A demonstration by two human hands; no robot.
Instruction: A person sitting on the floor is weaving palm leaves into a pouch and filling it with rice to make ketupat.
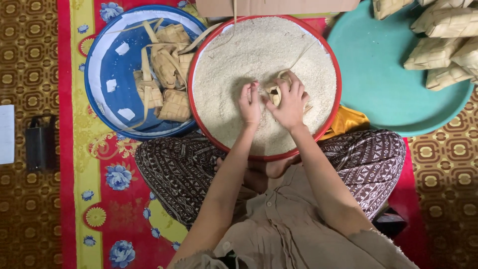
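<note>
this looks like a home, and i'm sitting cross-legged on its floor. under me lies a red mat (107,199) with blue flowers and a yellow band, spread over a brown patterned carpet (30,209). around my knees stand household trays: a red-rimmed tray (338,74) full of raw rice, a blue tray (99,94) with woven leaf pouches (167,74), a green tray (378,84) with more. a cardboard box (274,6) sits just beyond.

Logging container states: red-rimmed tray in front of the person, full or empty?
Full. Red-rimmed tray holds rice nearly rim to rim; left hand rests in it, right hand holds a woven pouch.
</note>
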